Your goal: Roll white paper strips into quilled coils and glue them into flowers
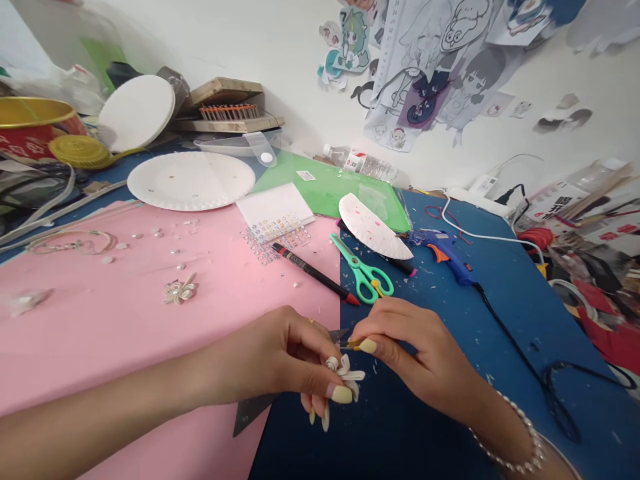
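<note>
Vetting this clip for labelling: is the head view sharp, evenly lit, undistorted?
Head view: soft, even light; faint shadows beneath the left hand pinching a white paper flower and the right hand gripping a thin tool, both sharp; wide-angle lens stretches the corners.

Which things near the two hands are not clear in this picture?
Head view:
Thin tool in the right hand: mostly hidden by its fingers, type unclear.
White flower piece: partly covered by left hand fingers.
Dark triangular ruler: left hand hides its middle; markings too small.
</note>
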Motion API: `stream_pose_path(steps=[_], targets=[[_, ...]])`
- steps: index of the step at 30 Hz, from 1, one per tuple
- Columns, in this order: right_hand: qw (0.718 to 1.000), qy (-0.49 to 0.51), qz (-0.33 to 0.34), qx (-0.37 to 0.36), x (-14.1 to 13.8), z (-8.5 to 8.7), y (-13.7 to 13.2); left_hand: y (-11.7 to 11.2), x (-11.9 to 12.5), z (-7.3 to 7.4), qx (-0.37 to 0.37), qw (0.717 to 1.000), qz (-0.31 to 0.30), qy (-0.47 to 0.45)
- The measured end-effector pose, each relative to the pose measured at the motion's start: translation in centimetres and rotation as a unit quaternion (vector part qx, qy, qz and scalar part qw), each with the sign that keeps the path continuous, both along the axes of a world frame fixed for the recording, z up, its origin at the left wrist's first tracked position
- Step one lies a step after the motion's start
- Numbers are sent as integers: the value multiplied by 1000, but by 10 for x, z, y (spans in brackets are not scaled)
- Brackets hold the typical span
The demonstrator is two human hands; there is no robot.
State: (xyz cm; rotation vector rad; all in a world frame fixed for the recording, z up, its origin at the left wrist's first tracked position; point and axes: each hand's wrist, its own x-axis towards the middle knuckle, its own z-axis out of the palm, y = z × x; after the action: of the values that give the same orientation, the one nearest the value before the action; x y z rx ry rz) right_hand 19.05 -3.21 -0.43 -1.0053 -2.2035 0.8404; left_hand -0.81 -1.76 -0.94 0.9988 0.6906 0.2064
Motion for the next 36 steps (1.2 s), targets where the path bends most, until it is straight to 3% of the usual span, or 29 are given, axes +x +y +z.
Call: stream_pose_path(steps=[13,20,29,36], targets=[[999,7,43,14,-1,1,-1,0,2,-2,15,1000,-2,-2],[997,15,71,19,-2,1,0,-2,2,-3,-29,999,-16,-18],[988,8,154,-23,0,-2,0,-6,4,-3,-38,998,-12,-52],[972,-6,232,-45,-4,-4,1,-11,5,-5,-5,997,-76,-34]])
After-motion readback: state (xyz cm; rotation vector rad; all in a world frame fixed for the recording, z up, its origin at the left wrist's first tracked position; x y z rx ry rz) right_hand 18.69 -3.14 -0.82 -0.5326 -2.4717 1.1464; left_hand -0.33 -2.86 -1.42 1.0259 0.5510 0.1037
